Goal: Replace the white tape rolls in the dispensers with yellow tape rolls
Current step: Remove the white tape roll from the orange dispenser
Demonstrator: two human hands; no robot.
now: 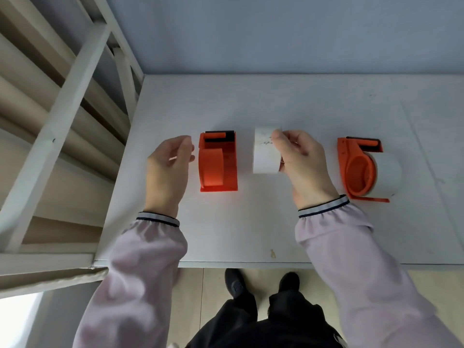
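On the white table (251, 222) stand two orange tape dispensers, well apart from each other. Between them, the right hand (301, 162) holds a white tape roll (265, 153) standing on its edge. That hand's thumb and fingers are curled round the roll's right side, and one fingertip (276, 135) pinches near the top of the roll. I cannot tell if the roll touches the table or hangs just over it. The left dispenser (218, 163) has no tape on it, so its orange wheel and its black bar at the far end show plainly. The left hand (170, 164) is just beside this dispenser, on its left side. Its fingers are bent loosely and they hold nothing, with the fingertips close to the dispenser's side but not gripping it. The right dispenser (356, 169) has a second white roll (386, 174) sitting on its wheel. Both arms wear light pink sleeves (140, 272) with striped cuffs. Off to the left of the table is a white frame (82, 79) with bars. Down below the table's near edge you can see dark shoes (236, 282) on a pale floor
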